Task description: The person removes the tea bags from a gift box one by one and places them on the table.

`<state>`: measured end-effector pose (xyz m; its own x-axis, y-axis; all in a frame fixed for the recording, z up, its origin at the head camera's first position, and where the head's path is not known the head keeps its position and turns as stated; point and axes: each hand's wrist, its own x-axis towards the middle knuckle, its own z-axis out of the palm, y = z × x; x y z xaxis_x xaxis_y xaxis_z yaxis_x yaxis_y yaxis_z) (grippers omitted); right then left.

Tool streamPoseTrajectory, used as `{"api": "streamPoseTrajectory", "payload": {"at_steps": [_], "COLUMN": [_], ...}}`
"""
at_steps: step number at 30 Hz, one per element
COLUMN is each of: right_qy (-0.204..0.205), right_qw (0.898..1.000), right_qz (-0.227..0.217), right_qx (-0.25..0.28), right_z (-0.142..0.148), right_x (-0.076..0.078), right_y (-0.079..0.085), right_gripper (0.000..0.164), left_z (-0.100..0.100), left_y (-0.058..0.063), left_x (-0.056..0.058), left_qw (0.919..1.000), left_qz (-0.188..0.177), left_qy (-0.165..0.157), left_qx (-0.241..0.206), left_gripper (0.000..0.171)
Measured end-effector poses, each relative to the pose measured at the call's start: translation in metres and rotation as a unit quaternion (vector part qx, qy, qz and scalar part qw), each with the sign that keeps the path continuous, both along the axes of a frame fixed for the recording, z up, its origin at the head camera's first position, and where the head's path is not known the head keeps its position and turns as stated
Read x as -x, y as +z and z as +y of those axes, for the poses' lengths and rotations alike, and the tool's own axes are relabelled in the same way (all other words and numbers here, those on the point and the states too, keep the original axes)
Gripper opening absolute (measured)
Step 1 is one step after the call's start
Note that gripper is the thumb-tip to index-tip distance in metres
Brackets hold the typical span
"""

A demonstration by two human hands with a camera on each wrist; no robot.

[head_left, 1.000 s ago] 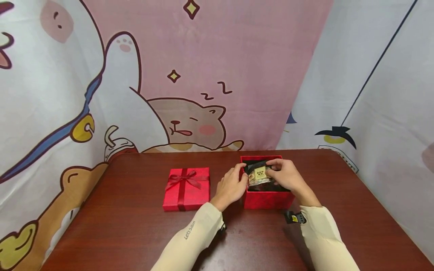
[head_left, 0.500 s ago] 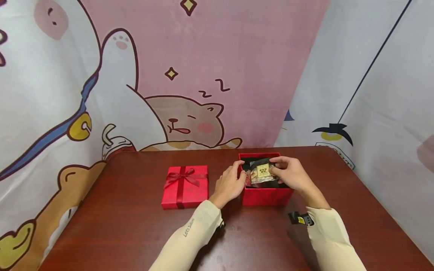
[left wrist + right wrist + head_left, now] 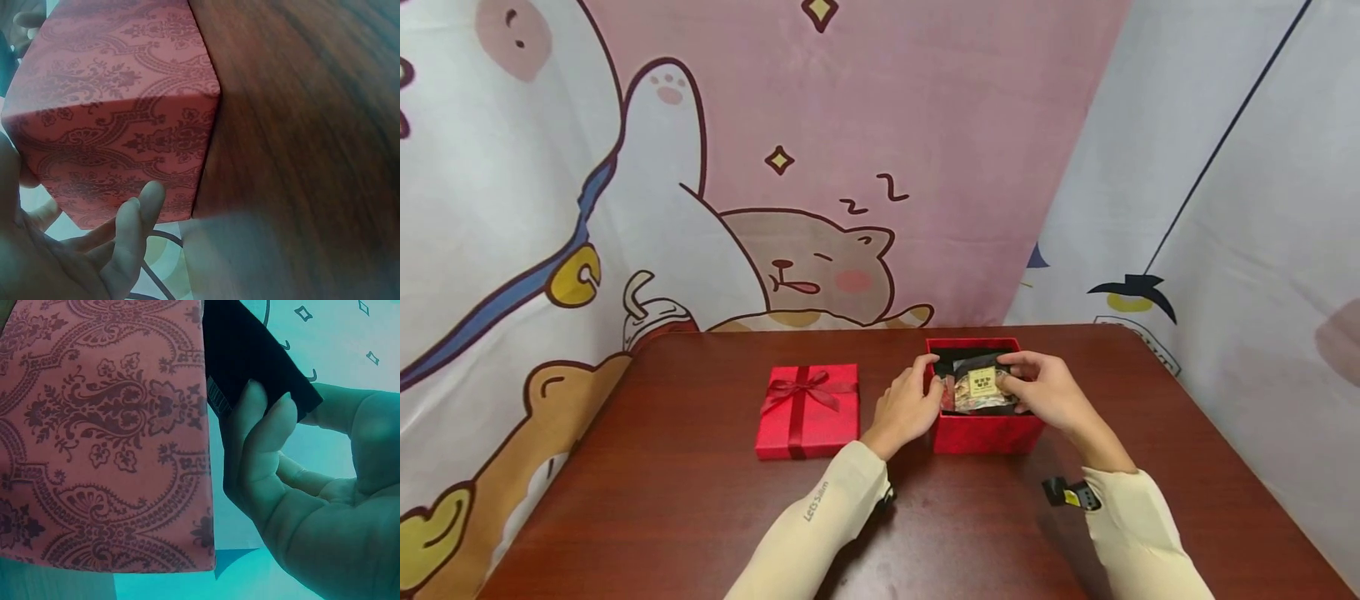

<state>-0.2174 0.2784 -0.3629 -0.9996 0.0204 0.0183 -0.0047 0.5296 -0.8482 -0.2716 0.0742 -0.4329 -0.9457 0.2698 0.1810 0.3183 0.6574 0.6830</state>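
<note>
An open red box with a dark interior stands toward the back right of the table. In its mouth lies a small black snack packet with a clear window and a yellow label, its contents too small to name. My right hand pinches the packet by its right edge, and the right wrist view shows its black corner between thumb and fingers. My left hand grips the box's left rim, with outer fingers against the patterned wall. Beside the packet, a reddish wrapper shows partly, near the left thumb.
A red lid with a dark red ribbon bow lies left of the box on the brown wooden table. Behind the table hangs a printed cartoon cloth. A strapped wrist camera sits at the right cuff.
The packet has shifted slightly right within the box opening and now lies straighter, less tilted. My right hand has moved right with it. The left hand stays at the box's left rim.
</note>
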Motion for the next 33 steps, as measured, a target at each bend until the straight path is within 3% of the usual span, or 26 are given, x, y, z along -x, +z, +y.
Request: {"api": "streamPoseTrajectory", "payload": {"at_steps": [14, 33], "right_qy": [0.018, 0.025], "right_qw": [0.999, 0.998], "right_qz": [-0.009, -0.033], "right_qx": [0.048, 0.047], "right_z": [0.006, 0.003], "right_x": [-0.014, -0.03], "right_y": [0.001, 0.004], "right_gripper": [0.048, 0.049], "left_z": [0.0, -0.001], "left_y": [-0.001, -0.001], "left_x": [0.0, 0.001], "left_qw": [0.9999, 0.9999], "left_qz": [-0.01, -0.013], "left_qy": [-0.004, -0.009], "left_qx": [0.0, 0.002], "left_gripper": [0.044, 0.045]}}
